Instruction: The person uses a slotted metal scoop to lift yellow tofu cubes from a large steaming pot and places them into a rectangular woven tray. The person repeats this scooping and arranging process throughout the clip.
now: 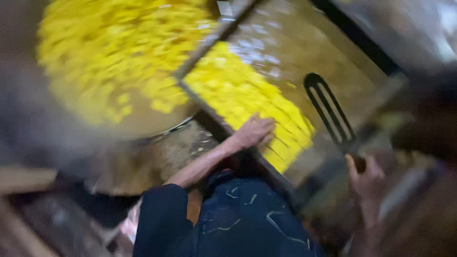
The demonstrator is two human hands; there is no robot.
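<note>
The picture is motion-blurred; fine detail cannot be read.

Left hand (254, 131): fingers spread and released, resting flat on a heap of yellow pieces (247, 100) at the near edge of a shallow metal tray (304, 52). It grips nothing.

Right hand (365, 178): clenched around the handle of a dark slotted spatula (329, 112). The blade points up and away over the bare, wet-looking part of the tray, apart from the heap.

Yellow pieces: small, bright, irregular chunks lying loose in a sloping pile along the tray's left side. Judged from their look, they are light and soft, likely oily and slippery. They are better pushed or scooped than pinched.

Spatula: appears stiff, thin and light. Take hold at the handle end, as the right hand does.

A large round pan (119, 66) with more yellow pieces stands just beside the tray, to the left.
</note>
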